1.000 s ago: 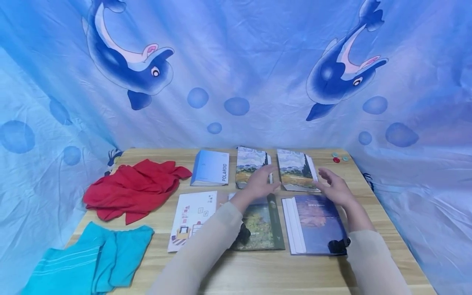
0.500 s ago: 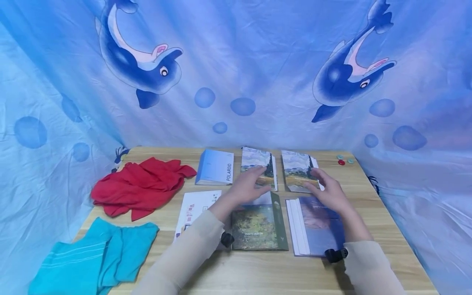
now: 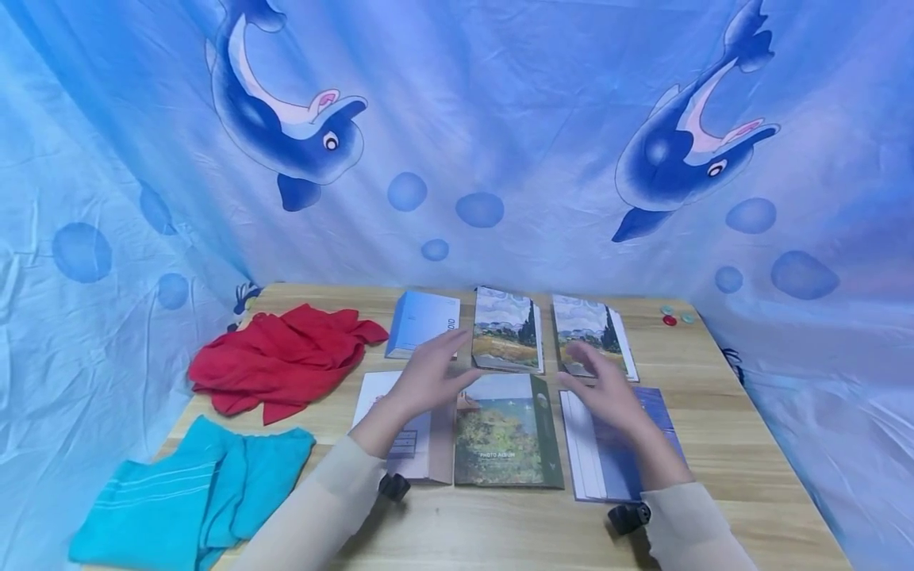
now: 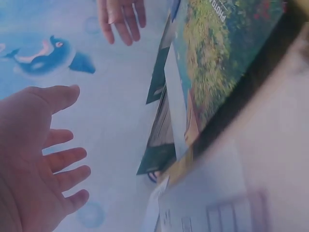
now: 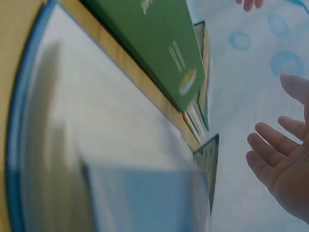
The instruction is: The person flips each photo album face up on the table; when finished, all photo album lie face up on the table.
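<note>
In the head view, my left hand (image 3: 428, 381) hovers with spread fingers over the white album (image 3: 434, 456) and the lower edge of the blue Polaroid album (image 3: 417, 321). My right hand (image 3: 603, 390), fingers apart, overlaps the lower part of the right landscape-cover album (image 3: 580, 317) and the top of the purple-blue album (image 3: 607, 468). Between the hands lie the other landscape-cover album (image 3: 504, 333) and the green-edged photo album (image 3: 500, 436). Both wrist views show bare palms, the left hand (image 4: 29, 159) and the right hand (image 5: 289, 159) holding nothing.
At the table's left lie a crumpled red cloth (image 3: 282, 361) and a folded turquoise cloth (image 3: 193, 492). Several small red and teal discs (image 3: 670, 320) sit at the back right corner. A dolphin-printed curtain (image 3: 543, 151) hangs behind the wooden table (image 3: 485, 527).
My left hand has moved left from the middle landscape-cover album. The right hand has shifted left and nearer me, off that album's right edge. The albums keep their places while the head view turns slightly.
</note>
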Demonstrator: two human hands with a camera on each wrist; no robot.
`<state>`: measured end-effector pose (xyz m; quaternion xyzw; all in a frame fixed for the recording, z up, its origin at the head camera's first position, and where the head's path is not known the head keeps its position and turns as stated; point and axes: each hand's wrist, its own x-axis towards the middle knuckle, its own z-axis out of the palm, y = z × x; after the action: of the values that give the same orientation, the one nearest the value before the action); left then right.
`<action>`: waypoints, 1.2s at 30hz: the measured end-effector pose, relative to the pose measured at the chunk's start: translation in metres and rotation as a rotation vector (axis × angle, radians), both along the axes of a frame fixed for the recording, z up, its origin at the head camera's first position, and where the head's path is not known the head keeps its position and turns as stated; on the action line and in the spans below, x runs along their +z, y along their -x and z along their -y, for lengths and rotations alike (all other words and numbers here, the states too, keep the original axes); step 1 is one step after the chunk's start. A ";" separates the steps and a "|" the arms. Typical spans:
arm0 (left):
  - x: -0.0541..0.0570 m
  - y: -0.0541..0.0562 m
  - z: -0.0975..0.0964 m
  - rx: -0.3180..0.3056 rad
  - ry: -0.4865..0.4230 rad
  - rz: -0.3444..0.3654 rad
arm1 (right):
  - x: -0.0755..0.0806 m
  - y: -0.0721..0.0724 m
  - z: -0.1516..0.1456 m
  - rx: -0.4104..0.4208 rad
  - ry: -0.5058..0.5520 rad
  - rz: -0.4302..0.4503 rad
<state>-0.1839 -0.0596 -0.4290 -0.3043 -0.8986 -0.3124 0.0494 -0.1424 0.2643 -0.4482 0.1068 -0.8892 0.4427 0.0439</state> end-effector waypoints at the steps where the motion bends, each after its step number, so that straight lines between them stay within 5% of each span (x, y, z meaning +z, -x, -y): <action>1: 0.000 -0.003 0.006 0.010 -0.015 0.006 | 0.000 0.000 0.003 0.004 0.000 -0.012; 11: -0.011 -0.029 0.049 0.100 -0.095 0.079 | -0.004 -0.004 0.019 0.038 0.070 0.011; 16: -0.017 -0.037 0.058 0.121 -0.113 0.091 | -0.008 -0.004 0.029 0.043 0.035 0.001; 28: -0.054 -0.071 0.074 0.184 -0.190 0.049 | -0.030 -0.013 0.069 0.143 0.043 -0.080; 36: -0.069 -0.086 0.075 0.170 -0.183 0.015 | -0.036 -0.018 0.089 0.198 0.055 -0.063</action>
<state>-0.0976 -0.1348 -0.4982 -0.2186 -0.8892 -0.3901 0.0965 -0.1241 0.1751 -0.4838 0.2066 -0.8601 0.4654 0.0308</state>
